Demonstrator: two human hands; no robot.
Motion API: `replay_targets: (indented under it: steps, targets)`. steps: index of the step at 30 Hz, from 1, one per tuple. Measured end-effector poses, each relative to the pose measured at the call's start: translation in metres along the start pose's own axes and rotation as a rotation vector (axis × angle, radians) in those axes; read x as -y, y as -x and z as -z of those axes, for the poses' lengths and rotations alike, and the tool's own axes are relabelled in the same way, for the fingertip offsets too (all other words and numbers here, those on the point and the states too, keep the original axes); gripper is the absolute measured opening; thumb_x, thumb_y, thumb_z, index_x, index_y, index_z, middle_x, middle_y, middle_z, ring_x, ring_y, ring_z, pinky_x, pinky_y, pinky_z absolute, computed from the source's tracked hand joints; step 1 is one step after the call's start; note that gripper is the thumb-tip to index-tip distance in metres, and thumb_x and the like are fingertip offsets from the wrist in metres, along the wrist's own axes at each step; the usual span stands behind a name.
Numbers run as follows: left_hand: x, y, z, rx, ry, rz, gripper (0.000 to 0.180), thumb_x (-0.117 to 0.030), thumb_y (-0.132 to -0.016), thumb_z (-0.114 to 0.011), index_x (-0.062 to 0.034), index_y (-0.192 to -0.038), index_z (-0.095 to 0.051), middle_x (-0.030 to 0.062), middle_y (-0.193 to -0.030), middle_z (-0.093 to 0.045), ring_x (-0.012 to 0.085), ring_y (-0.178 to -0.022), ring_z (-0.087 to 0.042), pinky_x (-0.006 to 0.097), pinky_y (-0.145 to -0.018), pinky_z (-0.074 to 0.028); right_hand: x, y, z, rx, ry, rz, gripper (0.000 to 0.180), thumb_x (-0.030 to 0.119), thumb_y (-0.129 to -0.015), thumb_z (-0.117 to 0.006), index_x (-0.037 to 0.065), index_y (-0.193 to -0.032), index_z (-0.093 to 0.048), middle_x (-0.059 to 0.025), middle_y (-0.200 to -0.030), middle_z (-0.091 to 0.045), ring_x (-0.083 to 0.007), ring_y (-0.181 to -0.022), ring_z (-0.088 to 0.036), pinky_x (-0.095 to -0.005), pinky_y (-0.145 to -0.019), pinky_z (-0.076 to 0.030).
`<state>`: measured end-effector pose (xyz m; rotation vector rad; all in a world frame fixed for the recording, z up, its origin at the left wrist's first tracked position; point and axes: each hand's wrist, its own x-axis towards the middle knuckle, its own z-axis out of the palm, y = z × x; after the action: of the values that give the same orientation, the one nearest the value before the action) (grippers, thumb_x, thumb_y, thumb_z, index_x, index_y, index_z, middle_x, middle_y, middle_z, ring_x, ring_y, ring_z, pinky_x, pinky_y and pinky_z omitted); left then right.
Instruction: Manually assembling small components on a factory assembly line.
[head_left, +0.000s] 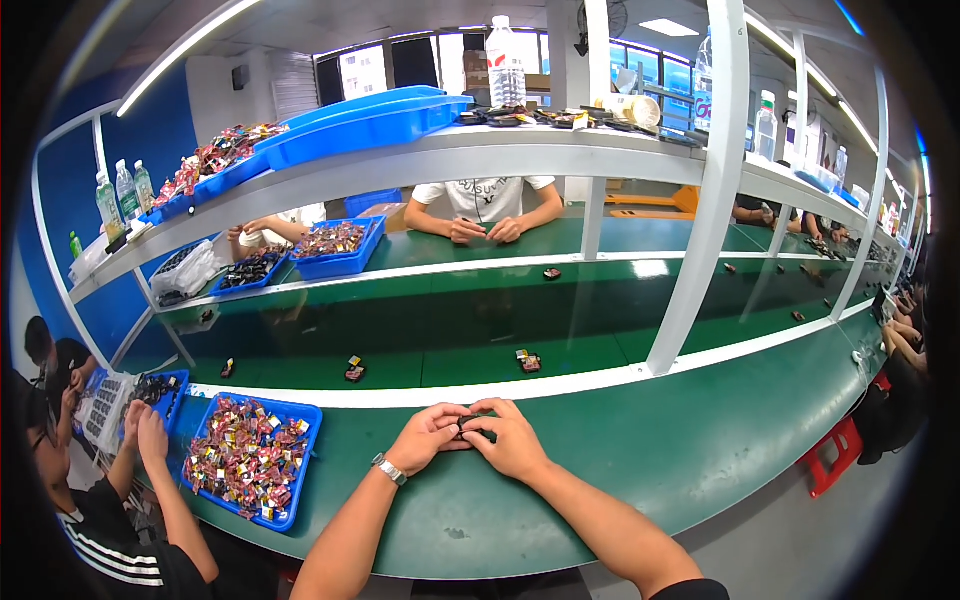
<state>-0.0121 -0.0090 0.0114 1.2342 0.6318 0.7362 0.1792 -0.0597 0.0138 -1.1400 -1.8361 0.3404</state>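
Both hands, left hand and right hand, meet at the near table edge, fingers clamped on 1 small dark part. The blue tray at left remains full; 3 pieces ride the belt.

A long green bench runs along the near side, a darker green belt beyond it past a white edge strip. Near the bench's left end sits a blue tray heaped with small colourful parts. On the belt lie scattered small dark pieces, possibly half-built units, one near its far edge
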Motion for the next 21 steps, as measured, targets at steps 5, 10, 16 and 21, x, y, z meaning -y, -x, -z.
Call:
replay_targets:
  steps: [5, 10, 16, 21]
  targets:
    - [-0.002, 0.003, -0.003, -0.008, 0.002, 0.007, 0.028, 0.001, -0.097, -0.047, -0.0007, -0.125, -0.051, 0.0109, -0.119, -0.061, 0.0196, -0.109, -0.062, 0.035, -0.095, -0.055, 0.0, 0.002, -0.005, -0.046, 0.01, 0.008, 0.012, 0.011, -0.08, -0.073, 0.01, -0.092, -0.074, -0.0044, -0.114, -0.062, -0.0251, -0.109, -0.056, -0.0362, -0.092, -0.048]
    - [-0.001, 0.001, -0.003, -0.038, 0.022, -0.009, 0.025, -0.002, -0.096, -0.053, -0.002, -0.121, -0.053, 0.0118, -0.118, -0.062, 0.0208, -0.108, -0.063, 0.037, -0.093, -0.056, -0.002, 0.004, -0.009, -0.083, -0.026, 0.003, 0.014, 0.01, -0.079, -0.073, 0.009, -0.093, -0.074, -0.0046, -0.113, -0.062, -0.0249, -0.108, -0.057, -0.0361, -0.09, -0.049]
    - [-0.002, 0.002, -0.002, -0.062, 0.031, -0.037, 0.026, 0.002, -0.098, -0.047, 0.0002, -0.123, -0.051, 0.0155, -0.125, -0.059, 0.0232, -0.112, -0.062, 0.038, -0.097, -0.055, 0.007, -0.001, -0.005, -0.071, -0.091, 0.054, 0.017, 0.007, -0.08, -0.071, 0.009, -0.097, -0.074, -0.0057, -0.115, -0.061, -0.0263, -0.111, -0.056, -0.036, -0.091, -0.049]
    - [-0.003, 0.002, -0.003, -0.042, 0.094, -0.05, 0.026, -0.003, -0.095, -0.057, -0.0022, -0.12, -0.053, 0.0129, -0.12, -0.062, 0.0224, -0.11, -0.063, 0.039, -0.094, -0.056, 0.0, -0.001, -0.004, -0.089, -0.027, 0.039, 0.018, 0.007, -0.08, -0.071, 0.01, -0.097, -0.073, -0.0059, -0.118, -0.06, -0.0272, -0.112, -0.055, -0.0362, -0.093, -0.049]
